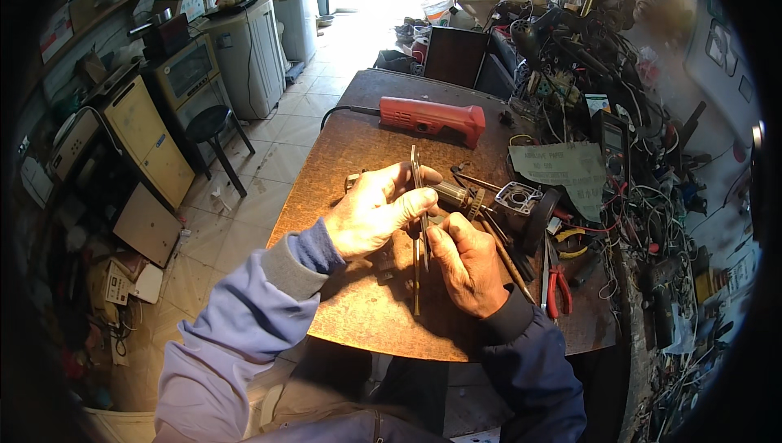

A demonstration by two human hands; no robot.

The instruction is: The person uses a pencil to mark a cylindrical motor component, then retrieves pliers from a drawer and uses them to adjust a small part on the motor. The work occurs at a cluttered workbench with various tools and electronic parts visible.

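Note:
My left hand (376,213) is closed around a long, thin metal piece (415,168) standing lengthwise across the view. My right hand (467,262) is closed on its lower part; the exact grip is partly hidden by the fingers. Just behind both hands is a cylindrical motor armature (453,193) with a gear-like ring; whether my fingers touch it I cannot tell. To its right lie a metal housing part (518,197), a dark round part (539,223), several rod-like tools (509,260) and red-handled pliers (560,288).
A red power-tool body (430,117) with a cord lies at the back of the wooden tabletop (342,296). A paper sheet (558,170), a meter (611,150) and tangled cables and parts (570,60) crowd the right. A black stool (213,127) and cabinets (145,138) stand left.

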